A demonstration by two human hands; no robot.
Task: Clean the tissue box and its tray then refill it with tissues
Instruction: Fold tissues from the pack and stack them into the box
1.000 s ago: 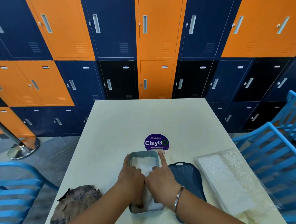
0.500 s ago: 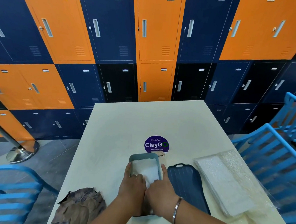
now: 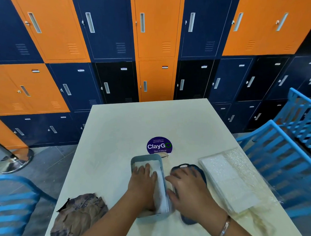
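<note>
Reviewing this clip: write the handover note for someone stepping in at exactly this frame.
Left hand: open and flat, pressing the tissues down inside the tissue box.
Right hand: open, fingers spread, beside the box's right wall and over the dark blue tray. It is blurred, so contact is unclear.
The tissue pack lies on the right of the table, the crumpled cloth at the near left.
Done: the box holds tissues. Cleaning cannot be judged from here.
Left: probably settle the stack and put box and tray together.
</note>
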